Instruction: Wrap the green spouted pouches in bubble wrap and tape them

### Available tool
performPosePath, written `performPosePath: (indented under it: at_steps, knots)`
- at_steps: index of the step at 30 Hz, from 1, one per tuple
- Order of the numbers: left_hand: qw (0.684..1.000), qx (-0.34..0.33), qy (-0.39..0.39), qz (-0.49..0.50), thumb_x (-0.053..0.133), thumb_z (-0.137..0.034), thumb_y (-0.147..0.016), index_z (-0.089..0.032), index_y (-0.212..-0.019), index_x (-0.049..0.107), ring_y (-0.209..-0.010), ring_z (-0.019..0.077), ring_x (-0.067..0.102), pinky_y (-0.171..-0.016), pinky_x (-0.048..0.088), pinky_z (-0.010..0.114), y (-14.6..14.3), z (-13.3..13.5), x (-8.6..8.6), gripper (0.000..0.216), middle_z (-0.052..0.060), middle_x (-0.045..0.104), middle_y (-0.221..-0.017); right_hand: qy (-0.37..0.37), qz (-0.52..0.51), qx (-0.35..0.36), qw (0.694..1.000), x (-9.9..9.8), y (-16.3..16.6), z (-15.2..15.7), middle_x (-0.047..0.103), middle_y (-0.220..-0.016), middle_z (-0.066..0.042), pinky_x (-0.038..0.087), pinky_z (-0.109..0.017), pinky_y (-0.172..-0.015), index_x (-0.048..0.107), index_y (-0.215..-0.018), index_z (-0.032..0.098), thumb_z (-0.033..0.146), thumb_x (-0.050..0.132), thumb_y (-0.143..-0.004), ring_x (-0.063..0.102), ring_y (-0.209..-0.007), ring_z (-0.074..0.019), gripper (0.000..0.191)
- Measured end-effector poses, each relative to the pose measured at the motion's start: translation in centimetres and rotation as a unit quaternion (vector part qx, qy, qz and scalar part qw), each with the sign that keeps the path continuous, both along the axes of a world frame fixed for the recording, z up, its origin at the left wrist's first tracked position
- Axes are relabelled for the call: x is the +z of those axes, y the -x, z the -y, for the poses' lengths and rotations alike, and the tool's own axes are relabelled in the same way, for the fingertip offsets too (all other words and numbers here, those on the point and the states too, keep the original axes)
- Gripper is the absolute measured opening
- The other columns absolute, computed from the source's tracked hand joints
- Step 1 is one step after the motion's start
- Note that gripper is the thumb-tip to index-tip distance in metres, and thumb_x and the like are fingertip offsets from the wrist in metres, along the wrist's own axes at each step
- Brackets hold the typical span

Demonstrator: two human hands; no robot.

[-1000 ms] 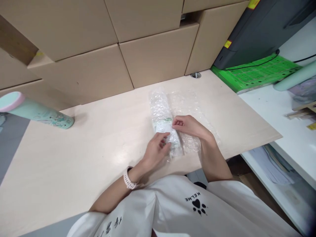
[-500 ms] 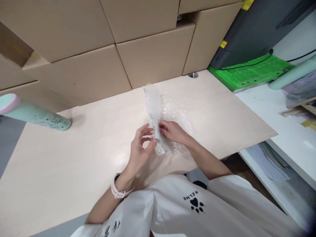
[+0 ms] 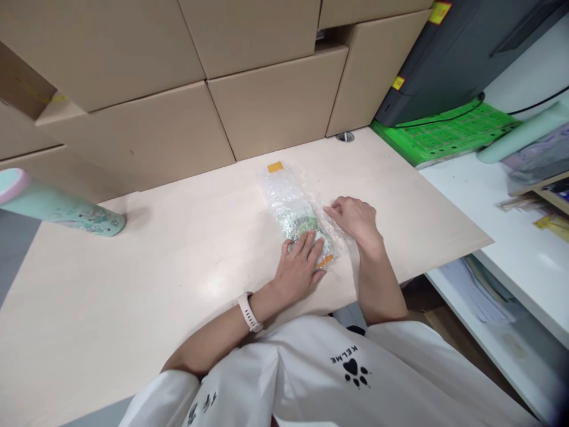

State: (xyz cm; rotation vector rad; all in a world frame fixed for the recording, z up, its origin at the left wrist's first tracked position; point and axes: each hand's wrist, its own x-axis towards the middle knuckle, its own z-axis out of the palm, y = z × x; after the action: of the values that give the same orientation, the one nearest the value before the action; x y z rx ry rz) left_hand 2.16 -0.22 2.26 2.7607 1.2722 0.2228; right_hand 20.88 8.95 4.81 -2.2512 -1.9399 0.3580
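Note:
A flat packet (image 3: 291,204) in clear bubble wrap lies on the light wooden table, with green printing showing through the plastic. Orange tape (image 3: 275,167) marks its far end, and another orange piece shows near the close end. My left hand (image 3: 299,265) rests on the packet's near part, fingers stretched and slightly spread, covering some of the print. At the right side, my right hand (image 3: 353,218) is closed, its fingertips pinching the loose edge of the bubble wrap (image 3: 331,224).
Cardboard boxes (image 3: 271,101) are stacked along the table's back. A mint tumbler (image 3: 62,204) with a pink rim is at left. On the right are a green panel (image 3: 448,133), a dark grey case (image 3: 444,65) and a white shelf (image 3: 462,196). A cable hole (image 3: 345,137) sits near the boxes.
The narrow wrapped bundle has turned over and now lies flatter, showing green print and orange tape. My left hand moved right onto it and flattened; my right hand moved right with the wrap's edge.

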Motion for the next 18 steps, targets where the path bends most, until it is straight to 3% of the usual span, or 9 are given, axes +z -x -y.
performPosePath:
  at_steps: [3,6,8,10,13,15,18]
  knots:
    - [1.000,0.000,0.011,0.014,0.052,-0.041,-0.093,-0.013,-0.147,0.035,-0.143,0.0341,0.032,-0.105,0.032,0.055,-0.2,-0.1,-0.3,0.063,0.018,0.032,-0.157,0.059,0.026,0.016,0.998,0.0,-0.9,0.3,0.071,-0.084,-0.013,0.040,-0.035,-0.070,0.068,-0.084,0.018,0.058,0.054,-0.086,0.065,-0.082,-0.0277,0.042]
    - [0.999,-0.017,0.021,0.042,0.051,-0.038,-0.094,-0.015,-0.144,0.039,-0.141,0.0344,0.035,-0.104,0.031,0.055,0.2,-0.4,-0.3,0.056,0.018,0.036,-0.155,0.071,-0.028,0.104,0.992,-0.1,-1.2,0.5,0.065,-0.070,-0.006,0.036,-0.030,-0.061,0.059,-0.067,0.019,0.050,0.058,-0.084,0.060,-0.070,-0.0208,0.034]
    - [0.997,-0.026,0.029,0.060,0.051,-0.035,-0.094,-0.017,-0.140,0.043,-0.140,0.0341,0.037,-0.103,0.031,0.054,0.9,-0.5,-0.1,0.050,0.018,0.039,-0.153,0.059,-0.118,0.144,0.981,-0.2,-1.1,0.5,0.059,-0.063,-0.002,0.034,-0.027,-0.055,0.053,-0.062,0.019,0.044,0.057,-0.084,0.055,-0.062,-0.0161,0.033]
    - [0.996,-0.029,0.038,0.076,0.052,-0.032,-0.094,-0.018,-0.137,0.045,-0.138,0.0337,0.039,-0.102,0.031,0.052,1.8,-0.3,0.2,0.046,0.017,0.044,-0.150,0.077,-0.249,0.168,0.951,-0.2,-0.8,0.6,0.055,-0.059,0.001,0.034,-0.025,-0.050,0.050,-0.063,0.019,0.045,0.055,-0.086,0.052,-0.056,-0.0133,0.034]
    - [0.994,-0.020,0.046,0.097,0.053,-0.028,-0.093,-0.019,-0.144,0.036,-0.134,0.0331,0.041,-0.100,0.031,0.051,2.9,0.1,0.7,0.055,0.018,0.048,-0.145,0.177,-0.408,0.205,0.872,-0.1,-0.1,0.9,0.057,-0.059,0.001,0.041,-0.023,-0.046,0.056,-0.072,0.018,0.050,0.056,-0.087,0.057,-0.054,-0.0132,0.035]
    - [0.995,-0.013,0.042,0.095,0.054,-0.026,-0.092,-0.022,-0.149,0.028,-0.131,0.0336,0.043,-0.098,0.031,0.051,3.5,0.5,0.8,0.063,0.018,0.049,-0.143,0.232,-0.452,0.228,0.831,-0.1,0.4,1.0,0.062,-0.067,-0.001,0.046,-0.023,-0.047,0.062,-0.083,0.016,0.051,0.055,-0.088,0.061,-0.057,-0.0139,0.036]
    - [0.996,-0.018,0.024,0.082,0.054,-0.027,-0.092,-0.026,-0.142,0.041,-0.128,0.0353,0.042,-0.096,0.032,0.053,3.9,0.7,0.3,0.052,0.018,0.050,-0.138,0.252,-0.472,0.241,0.810,-0.2,0.9,1.0,0.065,-0.080,-0.003,0.051,-0.024,-0.055,0.066,-0.100,0.017,0.051,0.054,-0.089,0.063,-0.063,-0.0128,0.038]
